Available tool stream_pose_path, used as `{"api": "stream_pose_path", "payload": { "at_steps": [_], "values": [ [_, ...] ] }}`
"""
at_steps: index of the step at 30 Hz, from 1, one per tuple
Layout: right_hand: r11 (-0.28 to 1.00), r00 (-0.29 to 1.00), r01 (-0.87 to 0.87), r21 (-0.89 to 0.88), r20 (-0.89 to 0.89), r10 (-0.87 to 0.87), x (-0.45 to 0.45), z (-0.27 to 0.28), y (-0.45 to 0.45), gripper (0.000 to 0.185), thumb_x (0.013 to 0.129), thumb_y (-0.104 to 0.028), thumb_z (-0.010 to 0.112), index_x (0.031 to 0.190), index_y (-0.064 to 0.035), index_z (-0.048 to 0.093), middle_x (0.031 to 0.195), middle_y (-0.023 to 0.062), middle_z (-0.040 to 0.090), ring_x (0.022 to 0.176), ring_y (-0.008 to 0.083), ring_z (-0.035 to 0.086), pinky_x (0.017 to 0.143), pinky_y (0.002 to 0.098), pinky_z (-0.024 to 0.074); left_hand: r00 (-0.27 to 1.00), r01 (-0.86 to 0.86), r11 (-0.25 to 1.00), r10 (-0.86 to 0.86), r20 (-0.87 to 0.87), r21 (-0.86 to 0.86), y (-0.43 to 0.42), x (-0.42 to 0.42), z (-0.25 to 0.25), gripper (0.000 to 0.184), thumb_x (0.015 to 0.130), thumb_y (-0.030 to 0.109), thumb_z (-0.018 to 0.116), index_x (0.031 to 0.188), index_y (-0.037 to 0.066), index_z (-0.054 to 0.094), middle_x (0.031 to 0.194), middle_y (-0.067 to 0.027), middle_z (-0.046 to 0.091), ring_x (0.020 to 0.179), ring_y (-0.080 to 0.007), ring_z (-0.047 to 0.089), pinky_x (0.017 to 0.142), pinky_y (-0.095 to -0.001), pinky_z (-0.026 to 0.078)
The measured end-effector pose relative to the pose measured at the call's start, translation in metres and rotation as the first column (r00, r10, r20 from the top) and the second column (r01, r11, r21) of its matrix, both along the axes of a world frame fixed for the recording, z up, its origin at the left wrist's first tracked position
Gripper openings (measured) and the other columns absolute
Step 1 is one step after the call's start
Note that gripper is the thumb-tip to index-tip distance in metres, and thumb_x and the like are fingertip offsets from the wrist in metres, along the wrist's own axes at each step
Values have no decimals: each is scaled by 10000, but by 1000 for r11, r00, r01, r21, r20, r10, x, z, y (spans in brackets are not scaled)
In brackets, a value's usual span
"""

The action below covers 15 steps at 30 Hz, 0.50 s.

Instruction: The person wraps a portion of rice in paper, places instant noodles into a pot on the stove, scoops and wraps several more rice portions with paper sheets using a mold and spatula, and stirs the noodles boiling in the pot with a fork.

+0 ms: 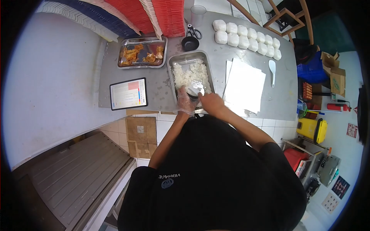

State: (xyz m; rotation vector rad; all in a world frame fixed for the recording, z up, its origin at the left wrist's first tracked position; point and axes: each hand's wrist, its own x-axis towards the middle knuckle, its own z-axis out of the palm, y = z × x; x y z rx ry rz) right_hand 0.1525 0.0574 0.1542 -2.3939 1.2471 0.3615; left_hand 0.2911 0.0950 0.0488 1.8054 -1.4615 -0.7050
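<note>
A metal tray of cooked white rice [189, 72] lies in front of me. My left hand [185, 102], in a clear plastic glove, is at the tray's near end, its fingers closed at the side of a small black bowl [192, 96] that is mostly hidden. My right hand [211, 103] is bare and closed on the handle of a pale, shiny spoon [197, 86]. The spoon's head is over the rice and the bowl; glare hides its outline.
Left are a tray of browned food [140, 54] and a tablet [128, 94]. Behind are an empty black bowl [190, 44], scissors [194, 32] and a clear cup [198, 14]. Right are white paper sheets [244, 85], a white spoon [272, 73] and rows of wrapped white blocks [247, 37].
</note>
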Motion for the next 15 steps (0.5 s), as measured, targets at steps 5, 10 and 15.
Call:
{"api": "stream_pose_path", "payload": {
  "at_steps": [5, 10, 15],
  "values": [
    [961, 864, 183, 207, 433, -258, -65, -6, -41, 309, 938, -181, 491, 1195, -26, 564, 884, 178, 666, 770, 275, 656, 688, 400, 502, 765, 15, 992, -94, -637, -129, -8, 29, 20, 943, 584, 196, 894, 1317, 96, 308, 1240, -139, 452, 1127, -259, 516, 980, -377, 446],
    [725, 516, 376, 577, 520, -681, -57, -7, 4, 431, 999, -360, 479, 1334, -90, 505, 813, 99, 619, 712, 170, 569, 690, 326, 476, 741, 112, 982, -184, -646, -152, -11, 40, 22, 943, 567, 199, 897, 1320, 96, 339, 1269, -129, 450, 1169, -272, 499, 1023, -381, 415],
    [848, 644, 335, 410, 558, -524, -33, 22, 34, 382, 1002, -310, 483, 1348, -151, 515, 1097, 208, 639, 767, 407, 647, 726, 365, 490, 859, 256, 952, -305, -411, -170, -14, 36, 61, 992, 493, 150, 867, 1344, 93, 360, 1306, -150, 443, 1225, -330, 454, 1082, -399, 349]
  ]
}}
